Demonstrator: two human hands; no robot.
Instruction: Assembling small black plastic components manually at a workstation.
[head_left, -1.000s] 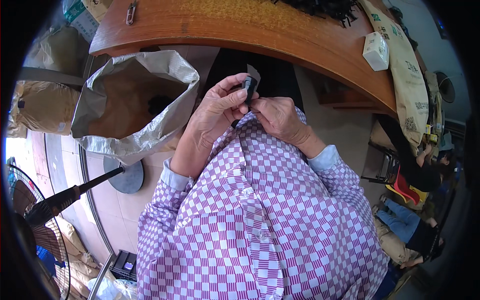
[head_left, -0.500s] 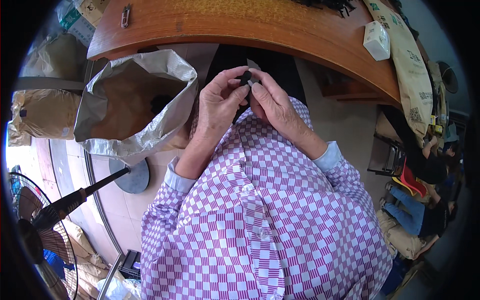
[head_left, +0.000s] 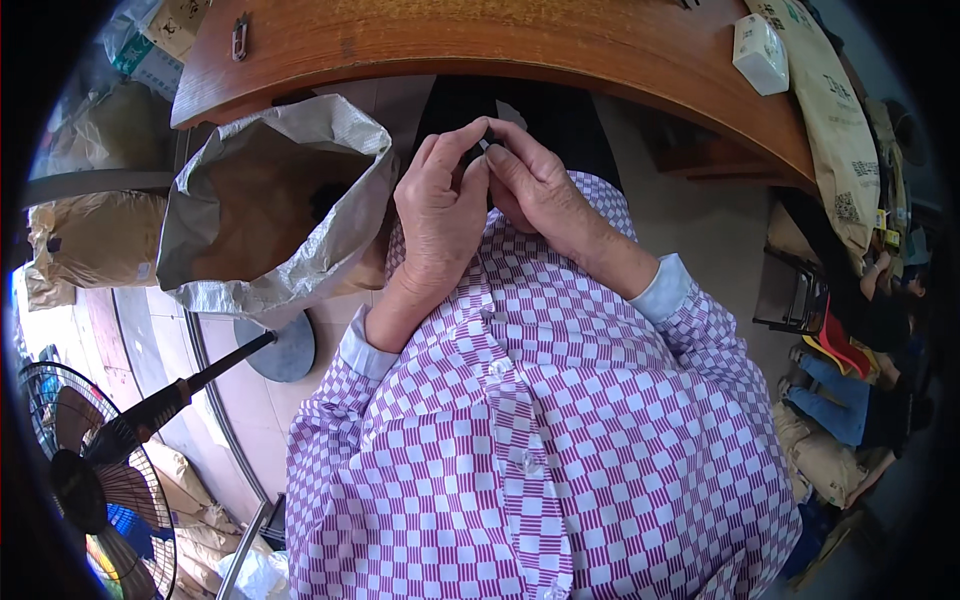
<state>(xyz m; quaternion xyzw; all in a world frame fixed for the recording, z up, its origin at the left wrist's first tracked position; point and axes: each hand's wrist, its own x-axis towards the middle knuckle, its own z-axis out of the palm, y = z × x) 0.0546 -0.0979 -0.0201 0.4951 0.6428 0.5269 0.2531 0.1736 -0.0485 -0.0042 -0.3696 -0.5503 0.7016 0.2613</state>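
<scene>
My left hand (head_left: 440, 205) and my right hand (head_left: 552, 190) meet at the fingertips above my lap, in front of the table edge. Between them is a small black piece (head_left: 489, 134) with a narrow pale part showing. Both hands pinch it with thumb and forefinger, and the fingers cover most of it, so its exact kind cannot be made out. Left of my left hand stands an open woven sack (head_left: 345, 240), pale outside and brown inside, with a dark patch within.
A wooden table (head_left: 480, 38) spans the front, bearing thread snips (head_left: 240, 37) and a white pack (head_left: 760, 55). A pedestal fan (head_left: 85, 480) stands at lower left. Brown paper sacks (head_left: 100, 232) lie at left. Another person (head_left: 835, 400) is at far right.
My hands have closed in together, and less of the black piece shows between the fingers. The view has shifted slightly, leaving the dark heap on the table almost out of sight.
</scene>
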